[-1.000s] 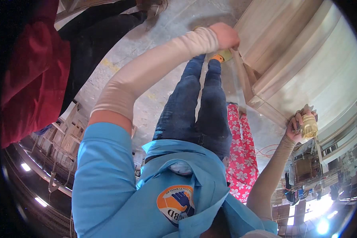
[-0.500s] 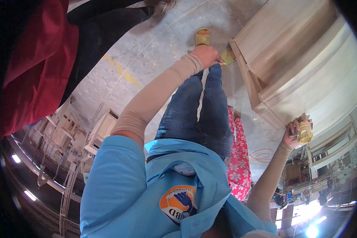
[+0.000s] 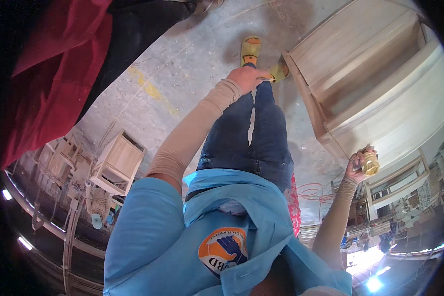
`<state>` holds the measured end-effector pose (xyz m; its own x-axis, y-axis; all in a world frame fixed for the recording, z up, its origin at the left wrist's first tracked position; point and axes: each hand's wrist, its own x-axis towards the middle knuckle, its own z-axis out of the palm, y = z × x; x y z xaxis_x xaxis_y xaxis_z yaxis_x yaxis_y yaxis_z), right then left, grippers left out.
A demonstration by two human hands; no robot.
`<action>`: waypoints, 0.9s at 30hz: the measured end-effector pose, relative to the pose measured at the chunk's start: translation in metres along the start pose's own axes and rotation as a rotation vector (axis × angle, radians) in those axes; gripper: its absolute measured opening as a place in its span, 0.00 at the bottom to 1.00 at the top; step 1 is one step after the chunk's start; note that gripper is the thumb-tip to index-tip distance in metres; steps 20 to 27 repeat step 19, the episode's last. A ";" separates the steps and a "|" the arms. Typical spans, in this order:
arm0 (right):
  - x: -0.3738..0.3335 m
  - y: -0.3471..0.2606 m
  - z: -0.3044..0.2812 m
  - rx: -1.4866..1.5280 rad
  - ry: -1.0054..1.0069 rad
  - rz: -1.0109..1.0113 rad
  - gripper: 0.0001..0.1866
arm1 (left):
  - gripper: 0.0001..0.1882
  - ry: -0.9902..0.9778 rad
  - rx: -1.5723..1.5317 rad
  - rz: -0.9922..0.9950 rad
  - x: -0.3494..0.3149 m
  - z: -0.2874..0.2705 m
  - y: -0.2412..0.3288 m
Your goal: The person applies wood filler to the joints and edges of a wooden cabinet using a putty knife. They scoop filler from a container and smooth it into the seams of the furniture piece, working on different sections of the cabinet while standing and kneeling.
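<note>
My right hand (image 3: 356, 166) is closed around a small clear jar with yellowish contents (image 3: 370, 164), held beside the near side of a pale wooden cabinet (image 3: 394, 130). My left hand (image 3: 246, 79) is in front of my legs with its fingers closed together. A thin, pale bit shows at its fingertips, too small to make out. The cabinet has a long open recess (image 3: 370, 74) facing up toward me. Whether my right hand touches the cabinet cannot be told.
A person in a red top (image 3: 59, 84) and dark trousers stands at the left. Behind my left arm is a small wooden cabinet (image 3: 119, 163). Pink floral cloth (image 3: 295, 207) and a thin red hose (image 3: 315, 192) lie to the right of my legs.
My left hand has shifted slightly left and down in the picture. The jar in my right hand has moved a little left. The person in red shows slightly farther right.
</note>
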<state>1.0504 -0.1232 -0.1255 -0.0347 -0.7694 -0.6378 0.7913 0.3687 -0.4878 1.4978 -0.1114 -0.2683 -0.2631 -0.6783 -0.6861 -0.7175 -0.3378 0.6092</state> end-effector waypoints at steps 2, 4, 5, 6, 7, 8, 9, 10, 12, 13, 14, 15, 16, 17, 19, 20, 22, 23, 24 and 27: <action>0.003 -0.001 -0.001 -0.002 0.008 0.008 0.15 | 0.16 0.035 -0.045 0.002 -0.010 -0.001 -0.002; 0.004 -0.003 -0.003 -0.007 0.028 0.007 0.15 | 0.17 0.050 -0.119 0.012 -0.019 -0.005 0.000; 0.003 -0.004 -0.004 -0.013 0.047 0.005 0.15 | 0.18 0.045 -0.172 0.018 -0.026 -0.006 0.002; 0.003 -0.006 -0.006 -0.016 0.066 -0.001 0.15 | 0.19 0.038 -0.223 0.029 -0.028 -0.007 0.003; 0.003 -0.007 -0.007 0.007 0.084 -0.001 0.16 | 0.21 0.155 -0.220 0.122 -0.029 -0.002 0.005; 0.000 -0.006 -0.010 -0.010 0.078 0.003 0.16 | 0.20 0.122 -0.247 0.098 -0.031 0.001 0.002; -0.004 -0.009 -0.015 -0.032 0.074 -0.008 0.17 | 0.20 0.083 -0.276 0.088 -0.036 -0.011 0.019; -0.005 -0.011 -0.019 -0.050 0.064 -0.020 0.18 | 0.20 0.051 -0.299 0.082 -0.039 -0.019 0.036; 0.000 -0.009 -0.018 -0.014 0.066 -0.011 0.20 | 0.19 0.153 -0.385 0.135 -0.050 -0.023 0.057; 0.000 -0.009 -0.012 0.035 0.138 0.023 0.21 | 0.18 0.193 -0.427 0.162 -0.054 -0.023 0.068; 0.001 -0.011 -0.009 -0.002 0.117 0.015 0.20 | 0.19 0.235 -0.445 0.238 -0.053 -0.024 0.084; 0.001 -0.011 -0.007 -0.037 0.099 0.016 0.20 | 0.19 0.278 -0.462 0.305 -0.055 -0.029 0.102; 0.001 -0.010 -0.005 -0.066 0.082 0.016 0.20 | 0.19 0.317 -0.473 0.373 -0.057 -0.034 0.121; -0.002 -0.012 -0.001 -0.072 0.077 0.037 0.18 | 0.20 0.278 -0.469 0.354 -0.060 -0.037 0.139; -0.001 -0.018 -0.002 -0.088 0.060 0.087 0.19 | 0.19 0.278 -0.522 0.419 -0.065 -0.035 0.174; -0.001 -0.018 -0.002 -0.088 0.060 0.087 0.19 | 0.19 0.278 -0.522 0.419 -0.065 -0.035 0.174; -0.001 -0.018 -0.002 -0.088 0.060 0.087 0.19 | 0.19 0.278 -0.522 0.419 -0.065 -0.035 0.174; -0.001 -0.018 -0.002 -0.088 0.060 0.087 0.19 | 0.19 0.278 -0.522 0.419 -0.065 -0.035 0.174; -0.001 -0.018 -0.002 -0.088 0.060 0.087 0.19 | 0.19 0.278 -0.522 0.419 -0.065 -0.035 0.174; -0.001 -0.018 -0.002 -0.088 0.060 0.087 0.19 | 0.19 0.278 -0.522 0.419 -0.065 -0.035 0.174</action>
